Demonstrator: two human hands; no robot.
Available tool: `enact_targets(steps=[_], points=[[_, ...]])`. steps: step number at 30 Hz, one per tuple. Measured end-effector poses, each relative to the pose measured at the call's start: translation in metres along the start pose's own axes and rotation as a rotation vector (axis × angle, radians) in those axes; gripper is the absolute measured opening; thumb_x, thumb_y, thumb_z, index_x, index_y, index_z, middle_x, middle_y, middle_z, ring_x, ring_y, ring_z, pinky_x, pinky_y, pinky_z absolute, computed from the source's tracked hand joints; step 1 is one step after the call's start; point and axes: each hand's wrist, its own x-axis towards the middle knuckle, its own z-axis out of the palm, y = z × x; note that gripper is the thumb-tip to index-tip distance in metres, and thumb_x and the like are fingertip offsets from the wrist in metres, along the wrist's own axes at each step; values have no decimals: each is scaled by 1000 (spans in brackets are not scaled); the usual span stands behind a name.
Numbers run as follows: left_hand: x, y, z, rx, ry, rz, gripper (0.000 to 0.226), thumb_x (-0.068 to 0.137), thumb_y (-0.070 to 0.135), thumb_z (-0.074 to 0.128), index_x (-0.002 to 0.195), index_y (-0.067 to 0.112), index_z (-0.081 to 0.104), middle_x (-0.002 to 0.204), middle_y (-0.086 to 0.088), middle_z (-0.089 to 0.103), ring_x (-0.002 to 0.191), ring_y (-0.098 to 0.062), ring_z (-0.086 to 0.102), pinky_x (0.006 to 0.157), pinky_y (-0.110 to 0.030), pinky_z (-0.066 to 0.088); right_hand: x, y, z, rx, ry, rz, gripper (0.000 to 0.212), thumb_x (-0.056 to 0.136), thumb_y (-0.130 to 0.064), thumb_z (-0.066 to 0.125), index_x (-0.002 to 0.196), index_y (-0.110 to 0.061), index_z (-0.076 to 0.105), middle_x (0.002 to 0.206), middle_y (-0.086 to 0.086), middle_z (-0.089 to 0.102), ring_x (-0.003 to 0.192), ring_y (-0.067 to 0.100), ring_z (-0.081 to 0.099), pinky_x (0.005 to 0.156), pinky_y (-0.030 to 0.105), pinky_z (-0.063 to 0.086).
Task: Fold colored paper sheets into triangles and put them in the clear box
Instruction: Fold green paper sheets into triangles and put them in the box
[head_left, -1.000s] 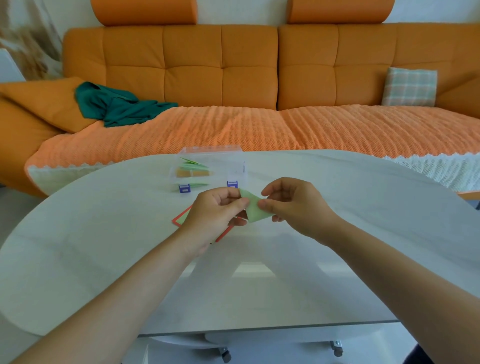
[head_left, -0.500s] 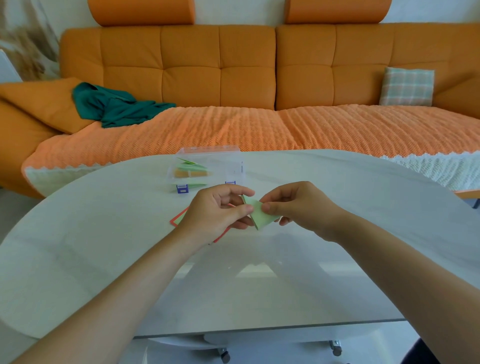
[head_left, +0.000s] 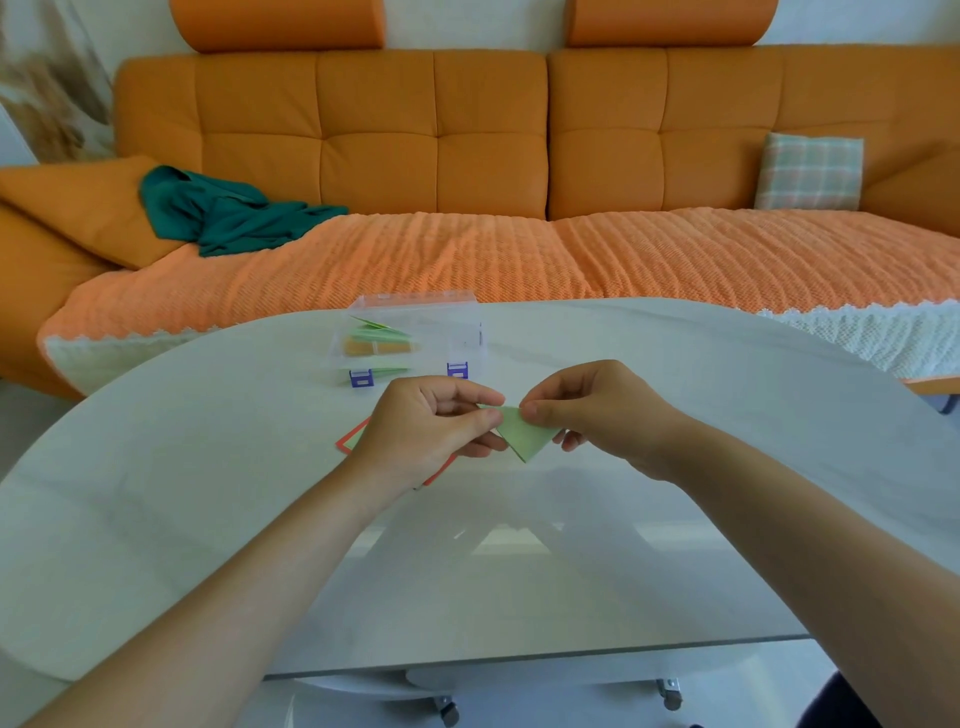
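Note:
A light green paper (head_left: 522, 435), folded into a small triangle with its tip pointing down, hangs just above the table between my hands. My left hand (head_left: 431, 431) pinches its left edge and my right hand (head_left: 597, 410) pinches its top right corner. Under my left hand lies a stack of flat sheets (head_left: 353, 439), green on top with a red edge showing. Beyond my hands stands the clear box (head_left: 457, 325) with blue latches, holding folded green and orange triangles on its left side.
The pale oval table (head_left: 208, 493) curves away on the left and right, and its near edge runs below my forearms. Behind it is an orange sofa (head_left: 493, 156) with a teal cloth (head_left: 228, 213) and a checked cushion (head_left: 808, 171).
The green paper has been turned between my fingers, so its tip now points down. Both hands have shifted slightly and stay in front of the box.

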Motion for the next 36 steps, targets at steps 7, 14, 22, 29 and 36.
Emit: enact_targets(steps=[7,14,22,29,36], points=[[3,-6,5,81,63,-58,9,88,2,72,91,10,77,74,-8,76,70,-23,76,67,-29,62,3,4,4,-142,3,0,8,87,-26,75,85,-19,79,70,-6,71,62,4,59,55,16,47],[6,-25,8,516,40,-19,7,83,25,75,83,32,77,74,15,74,73,-1,69,72,-24,56,9,17,7,-430,-19,21,13,85,-36,76,79,-25,77,75,-7,69,68,8,58,60,21,48],[5,-31,15,902,-38,185,10,85,27,64,85,33,72,83,9,63,88,-10,55,74,-32,51,12,22,20,-754,-20,-22,15,84,-48,70,81,-34,66,88,-15,65,86,7,61,77,27,52],[8,-43,14,854,-26,276,9,86,17,69,94,22,69,97,9,51,96,-7,46,81,-23,43,12,24,22,-792,-16,-52,17,82,-50,70,84,-34,65,90,-14,64,86,8,61,76,28,51],[-1,-50,11,827,-149,475,25,79,-1,60,86,18,75,82,13,58,76,0,48,71,-14,39,10,26,23,-754,0,-52,15,82,-48,70,79,-34,65,85,-15,64,84,8,61,69,24,46]])
